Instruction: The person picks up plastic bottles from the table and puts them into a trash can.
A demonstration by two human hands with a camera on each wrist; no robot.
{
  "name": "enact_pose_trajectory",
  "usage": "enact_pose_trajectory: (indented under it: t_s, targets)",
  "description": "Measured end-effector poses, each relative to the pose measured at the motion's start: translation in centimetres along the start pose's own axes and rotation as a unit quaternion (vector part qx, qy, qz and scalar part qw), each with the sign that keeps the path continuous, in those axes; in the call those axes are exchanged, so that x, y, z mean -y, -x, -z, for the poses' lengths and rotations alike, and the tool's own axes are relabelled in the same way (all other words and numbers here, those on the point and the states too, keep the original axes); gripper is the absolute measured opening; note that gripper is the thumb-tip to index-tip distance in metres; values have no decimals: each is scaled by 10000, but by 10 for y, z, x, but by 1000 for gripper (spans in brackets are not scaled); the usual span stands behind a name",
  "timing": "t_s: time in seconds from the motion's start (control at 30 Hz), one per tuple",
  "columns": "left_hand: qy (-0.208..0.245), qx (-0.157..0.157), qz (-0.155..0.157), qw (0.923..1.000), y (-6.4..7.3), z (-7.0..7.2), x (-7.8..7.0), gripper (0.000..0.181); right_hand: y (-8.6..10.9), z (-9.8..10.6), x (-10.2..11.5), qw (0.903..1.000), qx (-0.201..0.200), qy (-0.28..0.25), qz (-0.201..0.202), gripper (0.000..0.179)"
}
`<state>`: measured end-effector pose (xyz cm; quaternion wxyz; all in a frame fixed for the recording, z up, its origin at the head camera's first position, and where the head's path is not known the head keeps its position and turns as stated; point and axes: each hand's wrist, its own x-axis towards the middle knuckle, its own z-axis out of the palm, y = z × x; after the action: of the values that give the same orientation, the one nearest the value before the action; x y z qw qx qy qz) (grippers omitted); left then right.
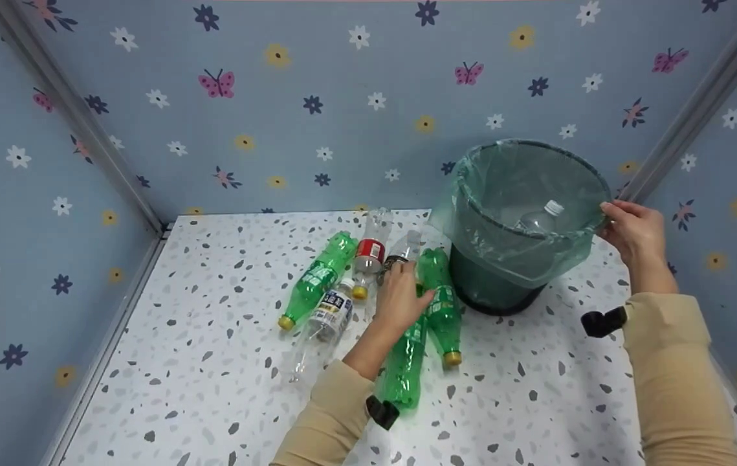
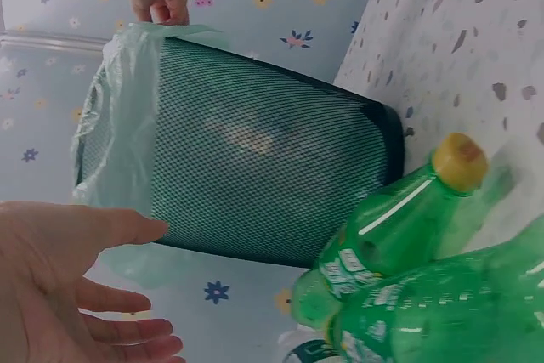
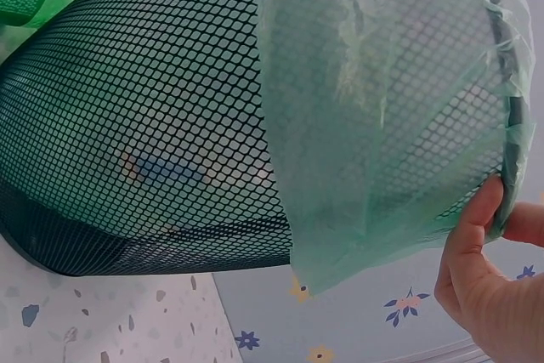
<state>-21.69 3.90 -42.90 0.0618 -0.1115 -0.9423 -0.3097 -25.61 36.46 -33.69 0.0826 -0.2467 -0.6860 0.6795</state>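
Note:
My left hand (image 1: 402, 294) is over the bottles, its fingers extended and holding nothing in the left wrist view. Beneath and beyond it lie a clear bottle with a dark label (image 1: 407, 243) and a green bottle (image 1: 405, 369). Another green bottle (image 1: 444, 310) with a yellow cap lies between that hand and the mesh trash bin (image 2: 255, 142). My right hand (image 1: 640, 236) pinches the bin's rim at its right side, thumb and fingers on either side of the lined edge. A pale green bag (image 3: 374, 125) lines the bin and folds over the rim. A clear bottle with a white cap (image 1: 539, 219) is inside.
Left of the hand lie a green bottle (image 1: 318, 278), a clear bottle with a red label (image 1: 369, 252) and a clear bottle with a white and blue label (image 1: 330, 314). Flowered panels (image 1: 316, 77) enclose the speckled table (image 1: 200, 362) at the back and both sides.

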Motion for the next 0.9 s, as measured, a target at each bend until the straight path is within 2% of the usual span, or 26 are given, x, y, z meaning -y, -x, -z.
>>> enact_pose_trajectory:
  t_s: [0.23, 0.5, 0.77, 0.9]
  targets:
    - [-30, 446, 430, 9981, 13, -19, 12, 61, -1, 0, 0, 10000, -41, 18, -73, 54]
    - [48, 553, 601, 9966, 24, -34, 25, 64, -3, 0, -2, 9999, -82, 119, -53, 54]
    - [-74, 623, 639, 9960, 32, -47, 40, 58, -1, 2, -1, 9999, -26, 114, -30, 39]
    - [81, 746, 785, 9941, 34, -53, 48, 54, 1, 2, -1, 10000, 7, -19, -2, 33]
